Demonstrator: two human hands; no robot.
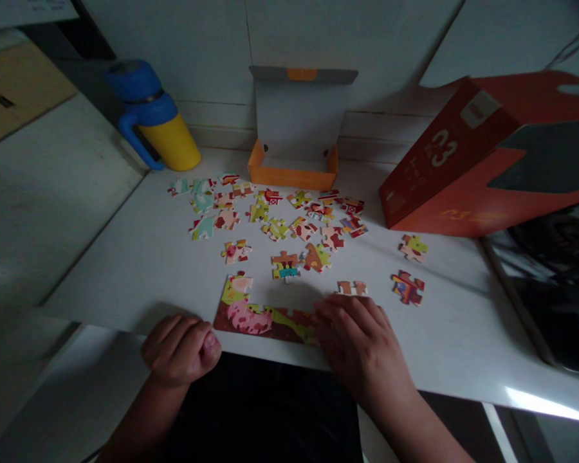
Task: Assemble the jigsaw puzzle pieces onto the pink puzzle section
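Note:
A joined strip of jigsaw puzzle (251,318), showing a pink animal on green and brown, lies along the table's front edge. My right hand (361,337) bends over the strip's right end, its fingertips on or beside the pieces there; whatever it may hold is hidden beneath the fingers. Curled into a loose fist, my left hand (181,347) rests at the table edge just left of the strip. A brown and white puzzle piece (351,288) lies just beyond my right fingers. Two joined pieces (287,265) are above the strip.
Several loose puzzle pieces (275,226) spread across the table (139,257). Behind them stands an open orange box (292,177). A blue and yellow jug (174,138) is at back left, a large red box (434,161) at right. Two pieces lie apart, including a purple-red piece (408,287).

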